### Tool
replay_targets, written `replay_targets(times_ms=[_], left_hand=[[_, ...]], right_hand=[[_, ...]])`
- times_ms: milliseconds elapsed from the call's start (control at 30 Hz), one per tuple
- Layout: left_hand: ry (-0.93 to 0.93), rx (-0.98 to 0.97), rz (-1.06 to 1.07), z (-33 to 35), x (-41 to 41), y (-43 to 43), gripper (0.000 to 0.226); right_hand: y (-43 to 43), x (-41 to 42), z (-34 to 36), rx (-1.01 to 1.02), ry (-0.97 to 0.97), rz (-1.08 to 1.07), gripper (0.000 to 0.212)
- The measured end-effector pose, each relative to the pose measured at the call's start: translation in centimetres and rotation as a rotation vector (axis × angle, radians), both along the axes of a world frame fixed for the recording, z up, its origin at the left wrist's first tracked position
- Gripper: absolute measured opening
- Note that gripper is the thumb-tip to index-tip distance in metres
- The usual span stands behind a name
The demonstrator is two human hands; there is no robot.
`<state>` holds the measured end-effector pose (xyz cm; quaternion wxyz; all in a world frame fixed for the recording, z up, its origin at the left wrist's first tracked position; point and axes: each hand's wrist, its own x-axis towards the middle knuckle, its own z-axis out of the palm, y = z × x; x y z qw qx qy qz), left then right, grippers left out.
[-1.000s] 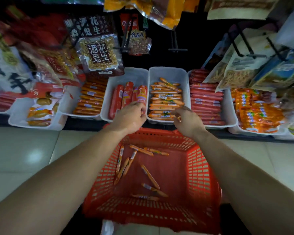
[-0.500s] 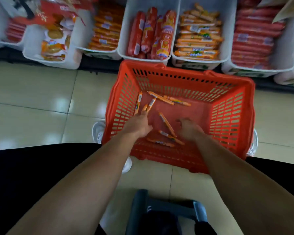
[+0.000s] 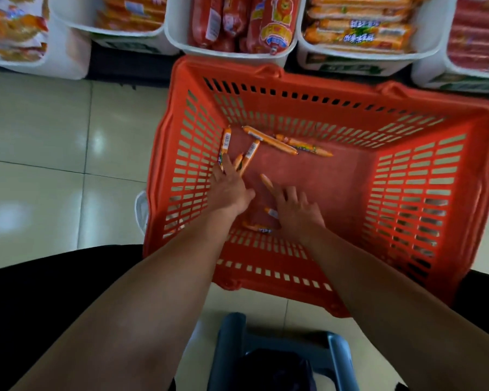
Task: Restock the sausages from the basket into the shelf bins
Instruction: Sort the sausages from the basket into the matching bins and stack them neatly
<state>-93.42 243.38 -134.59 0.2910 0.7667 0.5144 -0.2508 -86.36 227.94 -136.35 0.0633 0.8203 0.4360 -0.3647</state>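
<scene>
— So, what's left in the basket point(image 3: 336, 87)?

— A small scatter of sausages point(image 3: 268, 139), eight or so. They are thin sticks in orange film, pinched shut at each end. Each has a white label and some colour print too blurred to read.

— Where do they lie?

— All loose on the red bottom. Two lie near the far wall with their ends overlapping. Three lie along the left wall, and three more are on the near side, among the hands.

— And the hands?

— Both are down inside. The left hand point(image 3: 230, 190) is stretched forward, fingers straight and close together, tips on the lower ends of the sticks by the left wall. Whether it has hold of one, I cannot tell. The right hand point(image 3: 298, 213) lies just beside it, fingers spread apart and flat. Its fingertips are at a stick that points away from it, and another stick pokes out from under its thumb side.

— And the shelf?

— The shelf bins point(image 3: 226, 56) are white tubs standing just behind the basket. The one straight behind holds fat red sausages point(image 3: 229, 21), and the next to the right holds orange packs point(image 3: 359, 24) stacked flat. The basket sits on a pale tiled floor point(image 3: 54, 136), and a grey-blue stool point(image 3: 229, 340) shows between the forearms on the near side.
</scene>
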Motion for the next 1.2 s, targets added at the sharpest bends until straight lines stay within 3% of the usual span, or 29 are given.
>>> replay_targets(times_ms=[167,300,500,733,967,1200], left_hand=[[0.014,0.219,0.025,-2.0,1.2,-1.0,0.100],[-0.029,0.407,-0.015,-3.5,0.8,-0.7,0.076],[-0.095,0.158,0.054,-3.0,0.6,0.1,0.093],[-0.064,0.036,0.082,-2.8,1.1,0.4,0.076],[-0.070,0.035,0.056,-2.6,1.2,0.2,0.066],[-0.054,0.029,0.074,-2.3,1.2,0.4,0.071]], right_hand=[[0.1,0.3,0.0,0.000,0.093,0.067,0.065],[-0.4,1.2,-0.2,-0.037,0.156,0.123,0.057],[-2.0,3.7,0.1,-0.078,0.104,0.008,0.052],[-2.4,2.6,0.3,-0.077,0.109,-0.029,0.075],[-1.1,1.0,0.3,-0.064,0.096,0.083,0.050],[-1.3,2.4,0.5,-0.066,0.015,-0.134,0.052]])
